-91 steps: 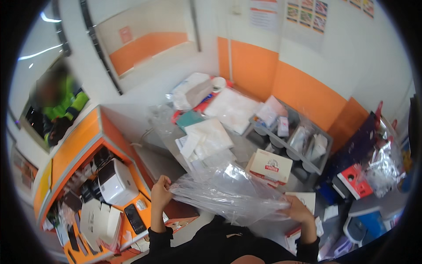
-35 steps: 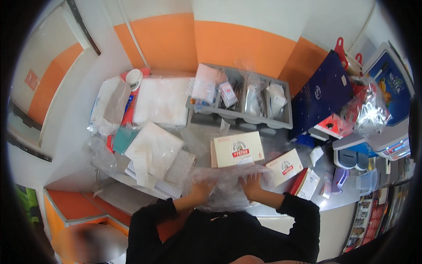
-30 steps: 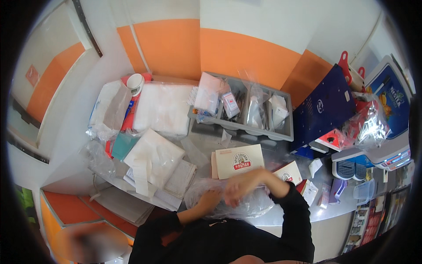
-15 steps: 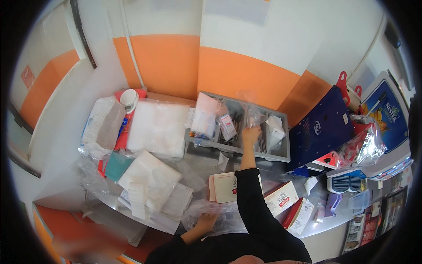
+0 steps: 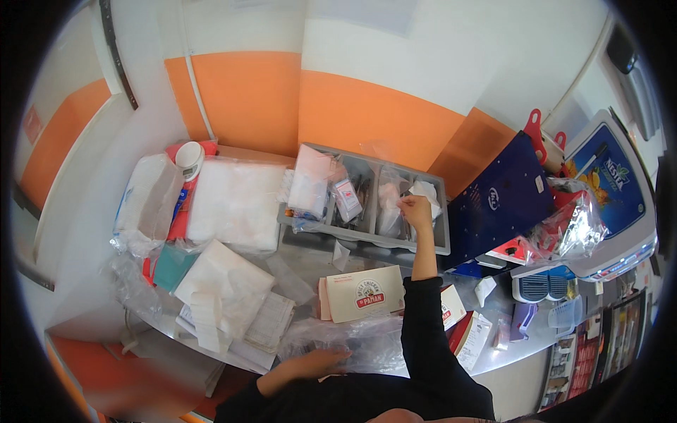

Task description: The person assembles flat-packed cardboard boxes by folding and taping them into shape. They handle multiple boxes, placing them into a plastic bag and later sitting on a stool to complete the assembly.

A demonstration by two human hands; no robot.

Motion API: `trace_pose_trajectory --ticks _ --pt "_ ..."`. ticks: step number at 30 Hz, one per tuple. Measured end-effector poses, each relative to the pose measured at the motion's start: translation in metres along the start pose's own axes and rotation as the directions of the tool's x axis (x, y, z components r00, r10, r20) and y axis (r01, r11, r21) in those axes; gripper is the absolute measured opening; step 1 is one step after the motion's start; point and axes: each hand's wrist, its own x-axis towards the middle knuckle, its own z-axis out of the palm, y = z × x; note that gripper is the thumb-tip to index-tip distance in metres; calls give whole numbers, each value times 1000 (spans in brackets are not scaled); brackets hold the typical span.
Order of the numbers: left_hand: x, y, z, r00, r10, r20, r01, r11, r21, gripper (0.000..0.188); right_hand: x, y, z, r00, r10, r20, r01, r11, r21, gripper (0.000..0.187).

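My right hand (image 5: 416, 210) reaches into the grey divided tray (image 5: 331, 231), its fingertips pinched together at the right-hand compartments. What it pinches is too small to make out. White crumpled paper (image 5: 426, 192) lies just behind the fingers, and a clear plastic bag (image 5: 388, 204) is to their left. Close to my body, my left hand (image 5: 321, 363) has its fingers pressed together on a crumpled clear plastic bag (image 5: 374, 345) on the metal table. Between the two hands lies a folded cream carton (image 5: 363, 295) with a round red print.
Plastic-wrapped white stacks (image 5: 236, 204) and a white kitchen scale (image 5: 189, 161) fill the left side. A dark blue panel (image 5: 501, 201) stands right of the tray. Further right are a blue-and-white machine (image 5: 613, 190) and a clear cup (image 5: 565, 315).
My right hand has shifted right within the tray, leaving the plastic bag and coming beside the white paper. My left hand stays at the near plastic bag. The view has shifted slightly.
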Motion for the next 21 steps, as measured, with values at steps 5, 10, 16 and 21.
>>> trace_pose_trajectory --ticks 5,10,16,21 --pt "1 72 -113 995 26 99 -7 983 -186 52 -12 -17 -27 989 -146 1 143 969 202 10" --pt "16 79 -149 967 139 -214 -163 982 -98 51 -24 -20 -40 994 102 -50 -34 692 721 12" --pt "22 84 -162 900 -4 -437 -68 987 -149 56 -109 -103 -51 950 239 201 -282 380 881 15" --pt "16 102 -151 783 -48 -620 -211 918 -337 61 -218 -111 -44 697 -212 685 -19 949 314 32"
